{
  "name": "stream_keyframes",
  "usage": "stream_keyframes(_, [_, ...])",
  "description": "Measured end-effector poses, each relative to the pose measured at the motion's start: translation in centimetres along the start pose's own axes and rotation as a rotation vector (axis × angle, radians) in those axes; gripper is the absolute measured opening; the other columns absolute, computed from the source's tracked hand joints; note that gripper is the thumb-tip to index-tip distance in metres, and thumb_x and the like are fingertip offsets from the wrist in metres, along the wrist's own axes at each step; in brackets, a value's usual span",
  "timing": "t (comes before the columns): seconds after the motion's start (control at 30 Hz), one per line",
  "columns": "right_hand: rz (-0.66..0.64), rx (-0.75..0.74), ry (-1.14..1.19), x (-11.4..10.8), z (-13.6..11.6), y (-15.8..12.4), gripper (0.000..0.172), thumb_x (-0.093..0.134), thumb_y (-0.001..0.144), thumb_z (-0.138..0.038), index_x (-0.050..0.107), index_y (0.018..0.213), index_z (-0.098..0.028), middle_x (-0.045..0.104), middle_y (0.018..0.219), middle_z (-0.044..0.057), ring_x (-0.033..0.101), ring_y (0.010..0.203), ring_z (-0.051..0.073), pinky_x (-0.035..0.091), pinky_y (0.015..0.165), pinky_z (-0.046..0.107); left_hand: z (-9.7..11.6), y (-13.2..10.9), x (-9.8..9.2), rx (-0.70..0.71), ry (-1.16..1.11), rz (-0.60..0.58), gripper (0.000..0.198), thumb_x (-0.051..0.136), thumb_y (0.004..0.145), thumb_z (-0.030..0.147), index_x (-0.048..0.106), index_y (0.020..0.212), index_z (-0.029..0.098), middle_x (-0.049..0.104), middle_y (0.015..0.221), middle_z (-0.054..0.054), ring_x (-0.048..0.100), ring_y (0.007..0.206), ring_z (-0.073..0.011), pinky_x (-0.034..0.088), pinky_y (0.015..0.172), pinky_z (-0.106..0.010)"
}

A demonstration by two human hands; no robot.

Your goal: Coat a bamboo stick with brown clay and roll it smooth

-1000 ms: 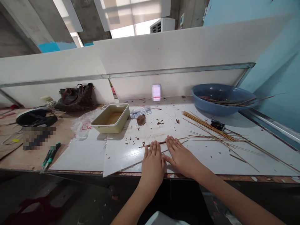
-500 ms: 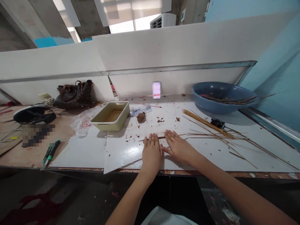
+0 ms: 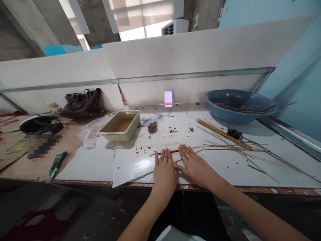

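a thin brown stick (image 3: 155, 154) lies crosswise on a white board (image 3: 135, 170) at lower centre, pressed under the flat, spread fingers (image 3: 162, 159) of the left hand (image 3: 164, 177) and right hand (image 3: 194, 164), not gripped.

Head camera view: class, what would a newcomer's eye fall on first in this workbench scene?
The left hand and right hand lie flat side by side on a white board near the front edge, beside a thin brown rod. To their right, loose thin sticks fan out below a blue plastic basin at the back. Left of centre sits a cream tray.
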State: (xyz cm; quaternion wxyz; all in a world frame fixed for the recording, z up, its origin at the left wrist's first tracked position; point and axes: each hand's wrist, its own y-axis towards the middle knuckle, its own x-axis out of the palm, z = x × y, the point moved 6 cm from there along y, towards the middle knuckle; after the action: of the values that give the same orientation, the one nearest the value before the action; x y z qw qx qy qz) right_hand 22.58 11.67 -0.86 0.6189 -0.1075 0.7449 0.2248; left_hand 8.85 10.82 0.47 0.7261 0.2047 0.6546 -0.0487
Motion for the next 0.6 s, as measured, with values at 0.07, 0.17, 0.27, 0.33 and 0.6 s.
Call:
stream_keyframes(0.07, [0.005,-0.005,0.001,0.0,-0.4,-0.9,0.091,0.025,0.111,-0.069,0.034,0.167,0.003,0.032,0.172,0.028,0.032,0.163,0.036,0.031,0.133,0.054,0.2,-0.9,0.0,0.011,0.011,-0.003,0.057,0.037,0.111,0.027,0.046,0.164,0.008,0.046,0.168,-0.015,0.042,0.159,-0.0287,0.024,0.136,-0.056])
stream_keyframes(0.17, [-0.034,-0.012,0.002,-0.2,-0.8,-1.4,0.093,0.025,0.111,-0.069,0.035,0.165,0.006,0.030,0.171,0.030,0.032,0.162,0.037,0.032,0.132,0.055,0.2,-1.4,0.1,0.018,0.017,-0.019,0.058,0.035,0.111,0.027,0.044,0.164,0.007,0.043,0.170,-0.015,0.041,0.160,-0.0284,0.024,0.136,-0.056])
stream_keyframes(0.27, [-0.083,0.010,0.010,-0.4,-0.4,-0.3,0.093,0.024,0.111,-0.068,0.035,0.165,0.006,0.030,0.171,0.030,0.033,0.162,0.038,0.032,0.133,0.056,-0.2,-0.2,0.3,0.004,0.008,-0.038,0.057,0.035,0.111,0.028,0.045,0.164,0.007,0.044,0.169,-0.016,0.041,0.160,-0.0285,0.024,0.136,-0.055])
stream_keyframes(0.33, [-0.106,0.032,0.015,-0.5,0.2,1.2,0.092,0.026,0.110,-0.068,0.035,0.166,0.005,0.031,0.171,0.030,0.032,0.162,0.037,0.029,0.133,0.055,-0.6,1.2,0.3,-0.021,-0.003,-0.067,0.058,0.036,0.111,0.029,0.045,0.163,0.005,0.045,0.168,-0.018,0.040,0.160,-0.0295,0.023,0.136,-0.056])
stream_keyframes(0.6, [-0.071,0.017,0.015,0.0,0.4,1.2,0.092,0.031,0.109,-0.070,0.030,0.169,0.001,0.032,0.172,0.029,0.030,0.163,0.037,0.028,0.133,0.057,-0.7,0.7,-0.2,-0.017,-0.004,-0.044,0.060,0.038,0.108,0.025,0.043,0.165,0.008,0.045,0.169,-0.017,0.040,0.160,-0.0293,0.024,0.136,-0.056])
